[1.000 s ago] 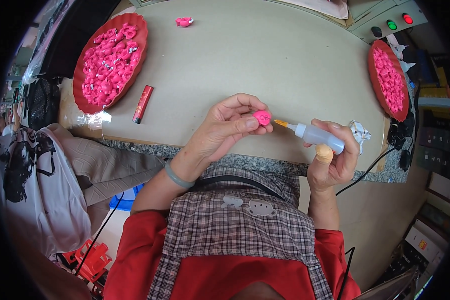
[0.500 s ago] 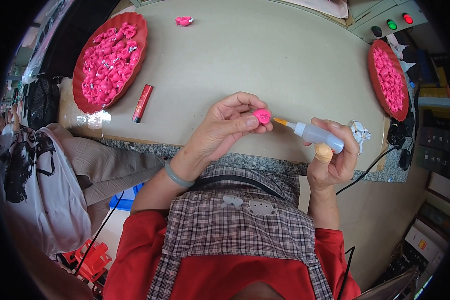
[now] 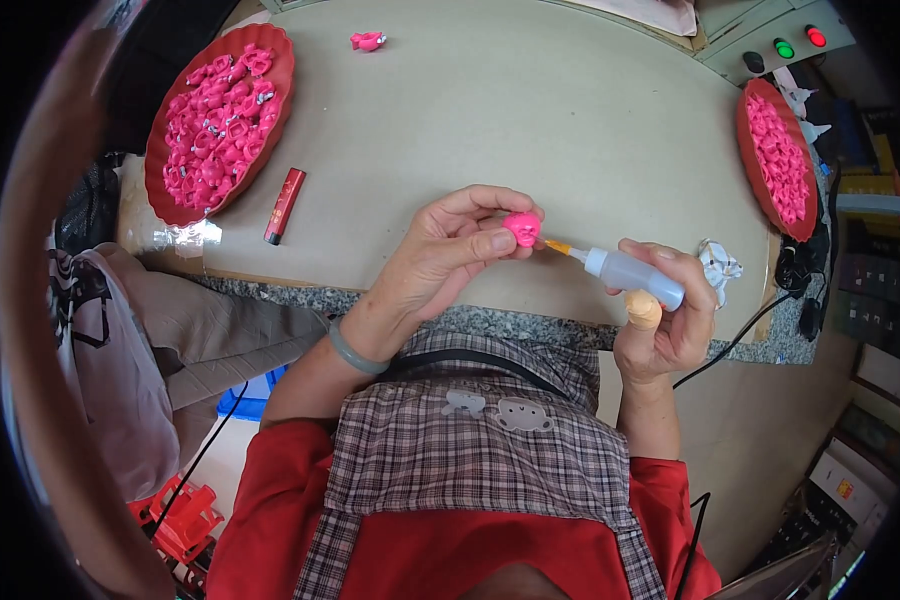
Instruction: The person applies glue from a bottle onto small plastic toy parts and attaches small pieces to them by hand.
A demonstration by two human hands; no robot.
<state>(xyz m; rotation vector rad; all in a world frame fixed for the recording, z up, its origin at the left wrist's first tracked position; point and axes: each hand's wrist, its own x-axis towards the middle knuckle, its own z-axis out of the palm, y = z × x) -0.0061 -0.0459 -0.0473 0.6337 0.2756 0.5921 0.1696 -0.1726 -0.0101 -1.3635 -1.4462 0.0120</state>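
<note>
Above the table [image 3: 450,120], the left hand [image 3: 457,238] pinches a small pink piece [image 3: 519,232] between thumb and fingers. At 4 o'clock from it, the right hand [image 3: 674,315] wraps its fingers around a translucent bottle [image 3: 638,278]; the orange nozzle [image 3: 558,246] points at the piece, contact unclear. 1 red bowl [image 3: 286,82] lies at 10 o'clock, a red stick [image 3: 285,207] at 9.

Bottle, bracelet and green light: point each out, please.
Bottle [image 3: 638,277], head view, on its pale body.
Bracelet [image 3: 352,355], head view, on its band.
Green light [image 3: 783,49], head view, on its round face.
</note>
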